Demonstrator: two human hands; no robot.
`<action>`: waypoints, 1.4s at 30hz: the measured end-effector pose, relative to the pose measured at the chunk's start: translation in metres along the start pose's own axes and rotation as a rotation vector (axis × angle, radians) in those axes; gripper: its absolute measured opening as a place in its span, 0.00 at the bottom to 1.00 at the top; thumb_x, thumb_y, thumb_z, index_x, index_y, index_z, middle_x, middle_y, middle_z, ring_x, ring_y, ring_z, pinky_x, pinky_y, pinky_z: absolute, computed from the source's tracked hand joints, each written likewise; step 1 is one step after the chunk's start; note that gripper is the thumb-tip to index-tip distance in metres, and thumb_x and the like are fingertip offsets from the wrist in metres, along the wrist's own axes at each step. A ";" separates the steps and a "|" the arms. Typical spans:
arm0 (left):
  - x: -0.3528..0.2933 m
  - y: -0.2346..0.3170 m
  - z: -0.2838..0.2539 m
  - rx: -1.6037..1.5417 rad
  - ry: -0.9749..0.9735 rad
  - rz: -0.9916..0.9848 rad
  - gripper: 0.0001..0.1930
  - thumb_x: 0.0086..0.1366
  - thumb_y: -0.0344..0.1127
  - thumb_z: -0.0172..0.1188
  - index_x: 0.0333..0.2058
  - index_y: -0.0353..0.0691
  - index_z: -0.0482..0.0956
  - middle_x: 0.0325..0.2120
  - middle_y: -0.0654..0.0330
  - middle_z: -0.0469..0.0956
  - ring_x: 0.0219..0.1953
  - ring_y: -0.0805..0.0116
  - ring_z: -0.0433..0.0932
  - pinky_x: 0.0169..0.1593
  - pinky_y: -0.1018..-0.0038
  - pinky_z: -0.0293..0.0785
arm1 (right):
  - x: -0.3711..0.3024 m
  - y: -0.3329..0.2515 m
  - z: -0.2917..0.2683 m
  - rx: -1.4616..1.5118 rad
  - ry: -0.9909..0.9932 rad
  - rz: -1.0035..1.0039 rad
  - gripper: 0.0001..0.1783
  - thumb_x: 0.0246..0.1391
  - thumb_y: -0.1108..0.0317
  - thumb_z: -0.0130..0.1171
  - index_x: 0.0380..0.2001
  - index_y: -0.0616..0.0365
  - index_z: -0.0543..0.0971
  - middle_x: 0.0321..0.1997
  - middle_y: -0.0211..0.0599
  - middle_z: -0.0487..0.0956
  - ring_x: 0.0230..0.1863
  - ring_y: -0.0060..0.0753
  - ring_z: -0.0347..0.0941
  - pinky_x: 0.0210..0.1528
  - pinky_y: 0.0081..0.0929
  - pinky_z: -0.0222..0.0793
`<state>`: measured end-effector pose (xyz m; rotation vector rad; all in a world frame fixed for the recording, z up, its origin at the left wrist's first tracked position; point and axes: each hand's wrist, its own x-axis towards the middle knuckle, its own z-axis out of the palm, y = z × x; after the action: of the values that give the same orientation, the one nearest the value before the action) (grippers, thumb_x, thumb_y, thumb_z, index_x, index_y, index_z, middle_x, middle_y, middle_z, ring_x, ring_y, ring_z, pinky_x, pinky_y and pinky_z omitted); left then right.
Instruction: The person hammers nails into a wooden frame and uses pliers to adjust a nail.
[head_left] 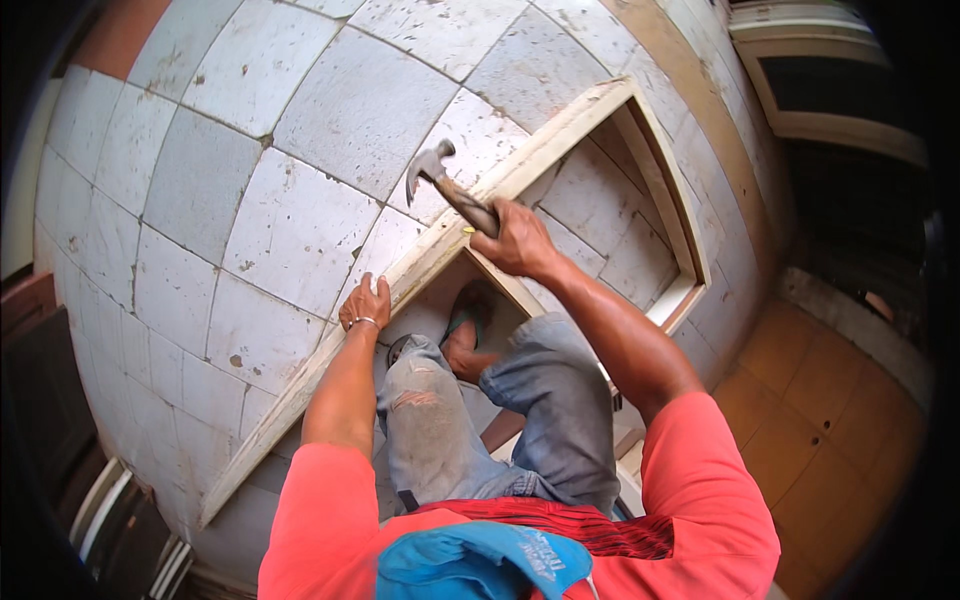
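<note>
Gripping the hammer (455,192) by its handle, the right hand (515,238) hangs over the long rail of the frame (562,137), its forearm slanting up from the lower right. The hammer's head reaches past the rail's outer edge, above the tiles. The left hand (366,303) rests on the same rail, arm nearly straight; how tightly its fingers close on it, I cannot tell. The frame lies on the floor (290,225), whose white and grey tiles are scuffed and spotted brown. 1 sandalled foot (465,345) shows inside the frame's edges. A brown strip (697,85) crosses the floor's right side; orange-brown tiles (820,440) lie beyond, lower right.
</note>
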<state>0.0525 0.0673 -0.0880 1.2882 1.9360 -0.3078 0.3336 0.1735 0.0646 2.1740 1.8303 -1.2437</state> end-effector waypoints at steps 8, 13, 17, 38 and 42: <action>-0.184 0.091 -0.112 -0.307 0.091 0.998 0.28 0.58 0.37 0.69 0.59 0.41 0.76 0.55 0.47 0.77 0.59 0.44 0.75 0.63 0.55 0.70 | -0.225 0.018 -0.052 -0.057 -0.273 0.220 0.24 0.46 0.54 0.66 0.40 0.63 0.83 0.39 0.60 0.84 0.43 0.62 0.81 0.48 0.50 0.77; -0.322 0.077 -0.188 -0.252 -0.112 1.389 0.21 0.58 0.31 0.66 0.52 0.45 0.80 0.47 0.52 0.81 0.46 0.49 0.82 0.46 0.59 0.80 | -0.334 -0.064 -0.086 -0.219 -0.457 -0.005 0.21 0.46 0.50 0.68 0.38 0.54 0.86 0.36 0.54 0.85 0.41 0.58 0.83 0.45 0.50 0.80; -0.390 0.043 -0.234 -0.074 -0.266 1.260 0.17 0.63 0.36 0.62 0.51 0.56 0.82 0.39 0.58 0.83 0.39 0.50 0.84 0.40 0.59 0.81 | -0.407 -0.114 -0.110 -0.089 -0.544 -0.087 0.19 0.45 0.55 0.66 0.33 0.60 0.85 0.36 0.56 0.85 0.40 0.57 0.83 0.43 0.49 0.78; -0.507 0.110 -0.326 0.115 -0.113 1.064 0.16 0.64 0.50 0.66 0.44 0.48 0.85 0.36 0.55 0.85 0.40 0.49 0.84 0.44 0.56 0.80 | -0.532 -0.169 -0.210 -0.228 -0.207 -0.054 0.24 0.45 0.51 0.64 0.35 0.63 0.86 0.40 0.59 0.85 0.46 0.57 0.83 0.49 0.47 0.78; -0.515 0.158 -0.334 -0.022 0.015 1.280 0.15 0.64 0.47 0.65 0.44 0.47 0.85 0.42 0.53 0.85 0.46 0.50 0.83 0.48 0.57 0.80 | -0.521 -0.143 -0.228 -0.161 -0.180 -0.041 0.25 0.46 0.50 0.64 0.38 0.63 0.85 0.41 0.59 0.85 0.47 0.57 0.82 0.51 0.47 0.77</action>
<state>0.1289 -0.0162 0.5352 2.1859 0.7955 0.3725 0.3447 -0.0917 0.5874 1.8865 1.8408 -1.2090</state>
